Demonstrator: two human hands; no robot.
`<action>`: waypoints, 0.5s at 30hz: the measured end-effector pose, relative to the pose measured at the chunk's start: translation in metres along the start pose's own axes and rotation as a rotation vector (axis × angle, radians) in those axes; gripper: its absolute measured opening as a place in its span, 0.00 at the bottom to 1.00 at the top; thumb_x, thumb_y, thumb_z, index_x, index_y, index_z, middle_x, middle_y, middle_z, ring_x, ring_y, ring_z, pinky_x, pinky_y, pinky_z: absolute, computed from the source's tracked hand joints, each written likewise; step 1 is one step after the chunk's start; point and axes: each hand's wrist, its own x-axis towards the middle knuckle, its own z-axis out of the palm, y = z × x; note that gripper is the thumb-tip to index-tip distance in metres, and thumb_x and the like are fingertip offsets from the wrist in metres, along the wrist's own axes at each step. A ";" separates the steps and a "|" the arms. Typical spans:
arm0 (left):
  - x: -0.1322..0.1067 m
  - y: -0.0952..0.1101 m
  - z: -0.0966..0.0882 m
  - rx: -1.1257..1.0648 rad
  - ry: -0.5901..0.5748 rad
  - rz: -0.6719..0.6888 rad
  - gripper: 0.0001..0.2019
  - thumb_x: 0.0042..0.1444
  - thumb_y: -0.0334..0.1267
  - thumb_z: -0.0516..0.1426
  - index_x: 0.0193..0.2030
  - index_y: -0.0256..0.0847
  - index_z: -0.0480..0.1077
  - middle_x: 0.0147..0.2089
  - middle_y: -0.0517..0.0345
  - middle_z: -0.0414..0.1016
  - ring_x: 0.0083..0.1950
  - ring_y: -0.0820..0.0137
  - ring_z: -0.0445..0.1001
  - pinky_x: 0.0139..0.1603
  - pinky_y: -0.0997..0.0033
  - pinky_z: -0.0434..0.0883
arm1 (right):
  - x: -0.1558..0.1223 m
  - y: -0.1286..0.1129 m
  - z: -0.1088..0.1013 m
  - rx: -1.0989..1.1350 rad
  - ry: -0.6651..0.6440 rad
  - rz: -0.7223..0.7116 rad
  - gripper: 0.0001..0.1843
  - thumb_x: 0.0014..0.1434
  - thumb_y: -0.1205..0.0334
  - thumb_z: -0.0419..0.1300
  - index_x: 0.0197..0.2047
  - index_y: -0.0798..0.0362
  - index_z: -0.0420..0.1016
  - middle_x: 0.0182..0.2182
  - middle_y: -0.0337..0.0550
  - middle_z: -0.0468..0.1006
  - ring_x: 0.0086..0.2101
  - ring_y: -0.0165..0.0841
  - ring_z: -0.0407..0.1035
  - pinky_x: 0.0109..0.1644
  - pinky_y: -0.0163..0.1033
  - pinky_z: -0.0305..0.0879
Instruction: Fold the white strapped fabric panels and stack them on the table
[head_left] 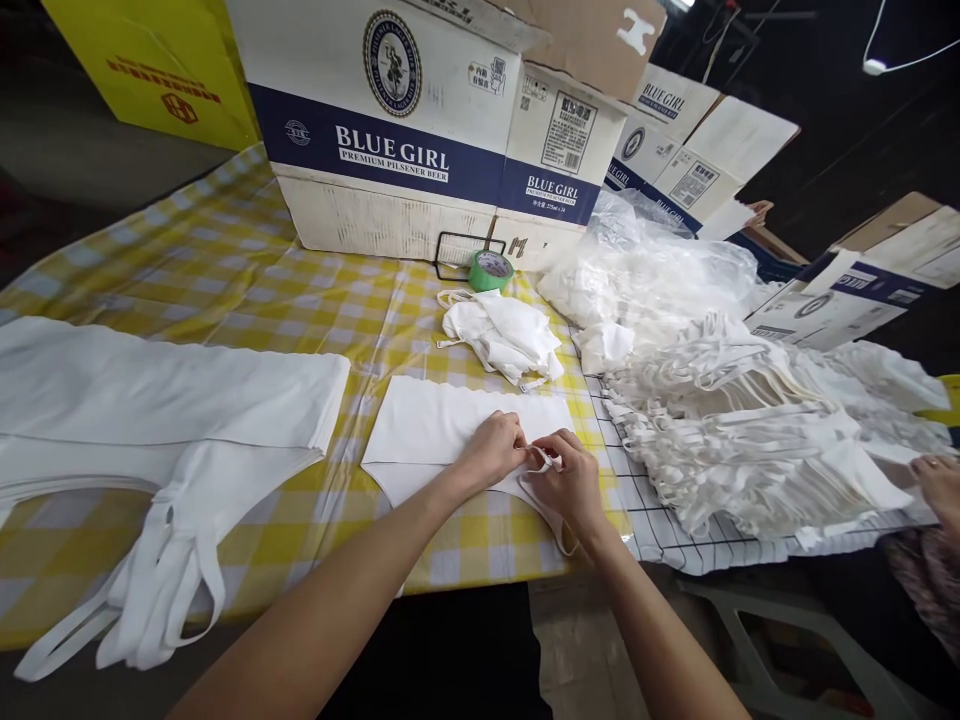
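Observation:
A white garment (420, 430) with a broad panel and thin straps, like a camisole, lies flat on the table in front of me. Over its right half, my left hand (493, 447) pinches the white strap (541, 460) of this garment between closed fingers. Right beside it, my right hand (568, 482) has its thumb and fingers closed on the same strap. The fingertips of both hands nearly meet, and the exact grip point is partly hidden. To the left rests a flat stack of similar white garments (172, 390), straps hanging over the table's front edge.
A crumpled white garment (502, 335), a roll of green tape (490, 270) and a black wire frame (454, 255) lie behind. A large beer carton (390, 215) stands at the back. Rightward are piled white garments (765, 430), plastic bags (660, 270) and another person's hand (939, 488).

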 end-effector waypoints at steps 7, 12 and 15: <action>-0.001 0.003 -0.001 -0.043 0.022 0.033 0.05 0.46 0.32 0.57 0.22 0.39 0.72 0.29 0.57 0.72 0.38 0.68 0.68 0.38 0.72 0.64 | -0.002 0.004 -0.007 -0.230 -0.087 -0.159 0.10 0.51 0.77 0.52 0.30 0.53 0.69 0.28 0.41 0.68 0.33 0.34 0.61 0.36 0.36 0.58; -0.001 0.002 -0.002 -0.055 0.022 0.049 0.06 0.45 0.31 0.57 0.21 0.39 0.73 0.28 0.58 0.71 0.36 0.69 0.67 0.36 0.73 0.64 | 0.001 -0.005 -0.008 -0.396 -0.141 -0.189 0.11 0.51 0.78 0.51 0.27 0.53 0.67 0.28 0.43 0.68 0.33 0.35 0.60 0.36 0.37 0.57; -0.002 0.003 -0.003 -0.058 0.017 0.049 0.05 0.45 0.31 0.57 0.22 0.39 0.74 0.29 0.58 0.71 0.36 0.69 0.67 0.36 0.73 0.64 | 0.004 -0.007 -0.010 -0.409 -0.168 -0.163 0.11 0.50 0.78 0.51 0.28 0.53 0.67 0.29 0.44 0.68 0.33 0.36 0.61 0.35 0.37 0.57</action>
